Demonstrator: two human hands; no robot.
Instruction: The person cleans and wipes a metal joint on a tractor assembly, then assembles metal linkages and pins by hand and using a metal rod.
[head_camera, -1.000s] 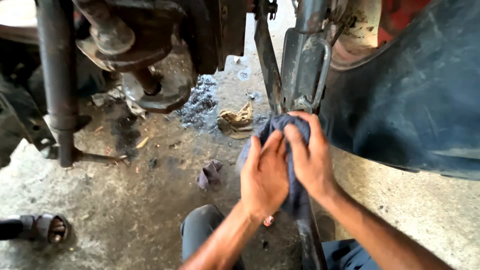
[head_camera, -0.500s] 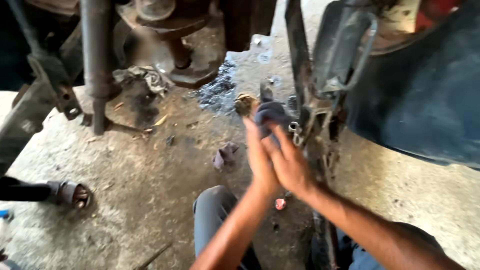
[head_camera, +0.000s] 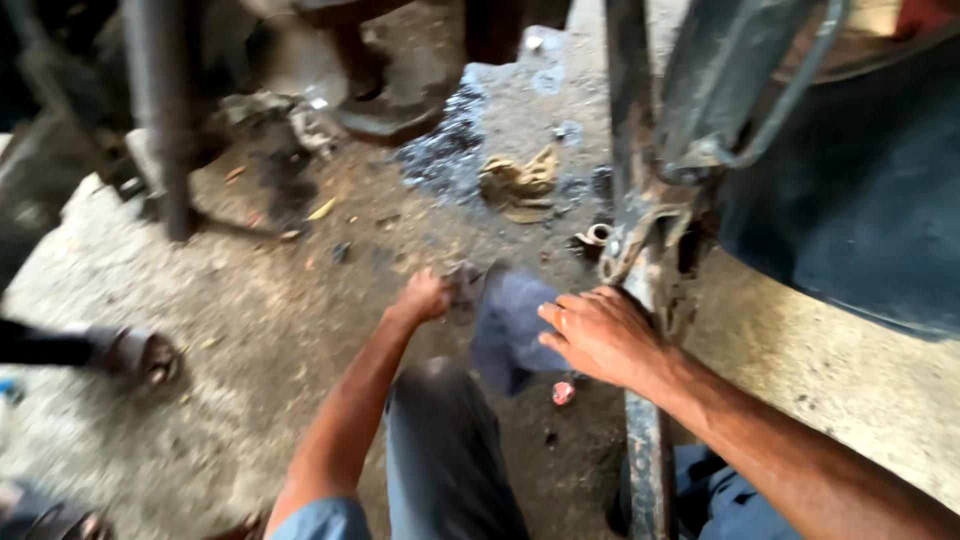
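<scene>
Stained, oil-darkened concrete floor (head_camera: 200, 400) fills the head view, littered with scraps and grit under a raised vehicle. A dark puddle (head_camera: 445, 150) spreads near the top centre, with a crumpled tan rag (head_camera: 520, 182) lying just beside it. At far left a blurred cylindrical metal part (head_camera: 130, 352) lies on its side, and a dark upright strut (head_camera: 165, 120) stands behind it. A large dark curved body panel (head_camera: 850, 210) takes up the right side.

Running from the top of the view down to the bottom edge is a rusty metal bar (head_camera: 645, 300), its long axis nearly vertical in the picture, with a grimy bracket partway along it.

A blue-grey cloth (head_camera: 510, 325) hangs between the two hands, just left of the bar. The left hand (head_camera: 425, 296) is closed on the cloth's upper left edge, pulled away from the bar. The right hand (head_camera: 600, 335) rests against the bar with fingers loosely curled; it touches the cloth's right side, though whether it pinches the cloth I cannot tell. So the right hand is the nearer one to the bar, and the cloth lies to its left. A small red bit (head_camera: 563, 392) sits on the floor below the cloth, near the person's grey-trousered knee (head_camera: 440, 440).
</scene>
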